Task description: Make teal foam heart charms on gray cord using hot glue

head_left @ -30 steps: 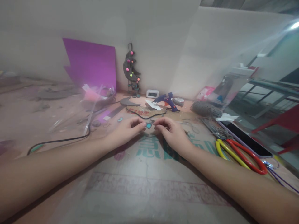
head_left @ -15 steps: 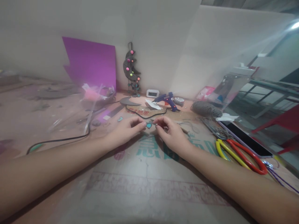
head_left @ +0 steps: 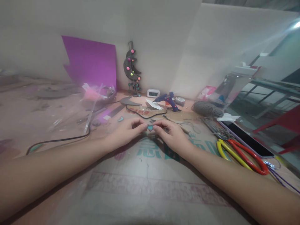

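Charm (head_left: 150, 127), small and teal, is at the center of the frame, pinched at its left edge by the left hand (head_left: 133, 129) and at its right edge by the right hand (head_left: 170, 134). Beyond them on the worktop (head_left: 63, 125), above center, sit a blue glue gun (head_left: 170, 99) and a white clock (head_left: 153, 93); gray yarn (head_left: 207, 109) and a phone (head_left: 246, 139) occupy the right side.

Purple sheet (head_left: 91, 64), white clock (head_left: 153, 93), phone (head_left: 247, 139)

The pinkish table (head_left: 70, 107) carries a printed sheet (head_left: 145, 165), seemingly cardboard, and a clock (head_left: 153, 93).
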Demonstrator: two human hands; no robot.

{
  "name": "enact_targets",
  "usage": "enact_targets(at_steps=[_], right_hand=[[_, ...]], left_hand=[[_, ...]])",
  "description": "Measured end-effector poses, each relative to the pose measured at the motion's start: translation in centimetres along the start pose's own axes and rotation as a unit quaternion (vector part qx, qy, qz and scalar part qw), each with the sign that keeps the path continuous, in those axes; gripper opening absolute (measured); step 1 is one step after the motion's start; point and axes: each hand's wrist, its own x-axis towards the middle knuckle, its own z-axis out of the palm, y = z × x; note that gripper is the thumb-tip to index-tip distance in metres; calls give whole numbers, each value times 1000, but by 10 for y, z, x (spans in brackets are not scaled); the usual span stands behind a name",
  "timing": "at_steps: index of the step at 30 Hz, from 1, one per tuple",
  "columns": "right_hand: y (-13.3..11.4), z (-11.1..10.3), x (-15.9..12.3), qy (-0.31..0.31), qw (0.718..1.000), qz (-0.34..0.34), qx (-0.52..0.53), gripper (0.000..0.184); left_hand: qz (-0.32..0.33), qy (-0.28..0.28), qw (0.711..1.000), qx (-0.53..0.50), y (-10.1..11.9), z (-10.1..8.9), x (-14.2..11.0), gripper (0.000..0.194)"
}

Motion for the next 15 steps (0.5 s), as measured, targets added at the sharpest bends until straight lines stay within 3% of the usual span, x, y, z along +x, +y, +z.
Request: enact_targets(at_steps=[11, 15], right_hand=[[-2, -1, -1, 3, 1000, 24, 19, 18], [-4, -1, 0, -4, 1000, 15, 13, 17]], left_hand=[[29, -53, 998, -6, -2, 0, 0, 24], [16, -34, 999, -5, 0, 0, -1, 24]])
